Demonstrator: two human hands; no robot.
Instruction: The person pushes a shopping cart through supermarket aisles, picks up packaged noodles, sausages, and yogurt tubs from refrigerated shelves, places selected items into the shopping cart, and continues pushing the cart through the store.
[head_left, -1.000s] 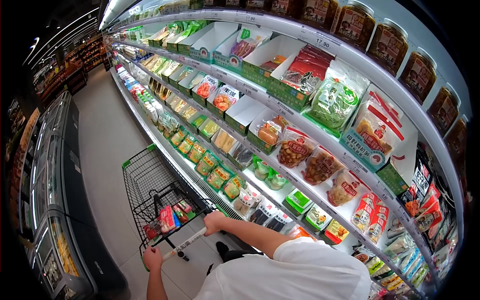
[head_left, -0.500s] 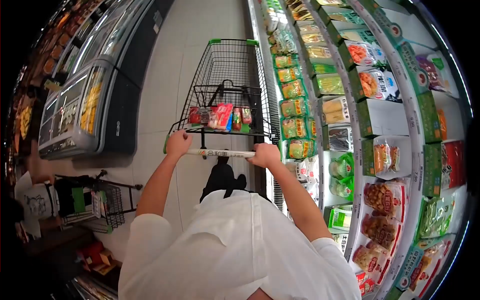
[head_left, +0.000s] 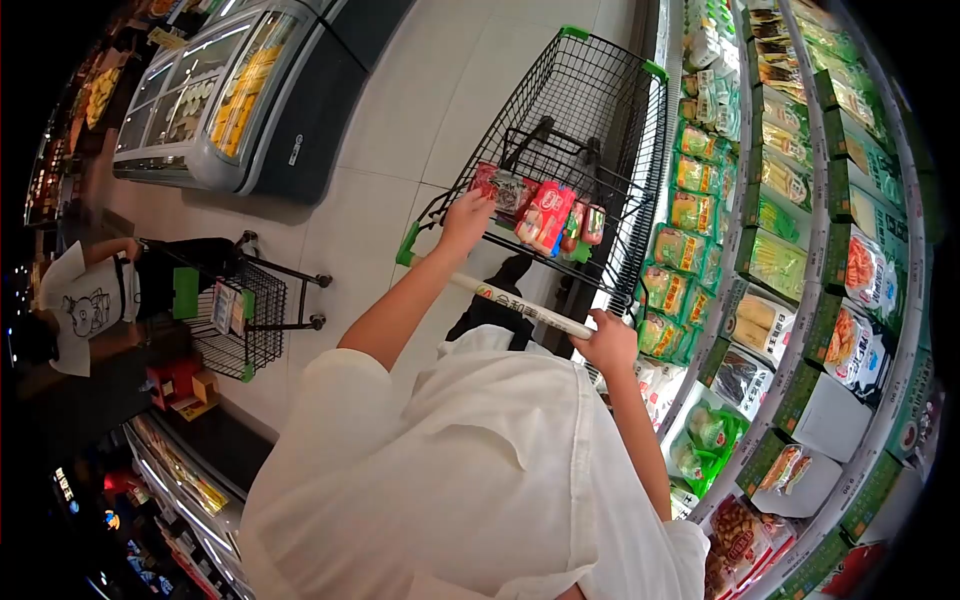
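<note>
My right hand (head_left: 608, 343) is wrapped round the right end of the white cart handle (head_left: 530, 310). Off the handle, my left hand (head_left: 467, 218) reaches over the near rim of the black wire shopping cart (head_left: 600, 90), its fingertips at a dark red packet (head_left: 507, 190); whether they grip it is too small to tell. Beside that packet in the cart lie a red and white package (head_left: 546, 214) and small red packs (head_left: 582, 224).
A refrigerated shelf (head_left: 725, 330) with packaged food runs along the right. A freezer case (head_left: 290, 130) stands at the upper left. Another person (head_left: 95, 290) is at the left with a second cart (head_left: 250, 320). Tiled floor (head_left: 400, 130) lies between.
My left hand has left the handle and moved forward into the cart. My right hand still holds the handle. The view has turned, and the other person now shows more fully.
</note>
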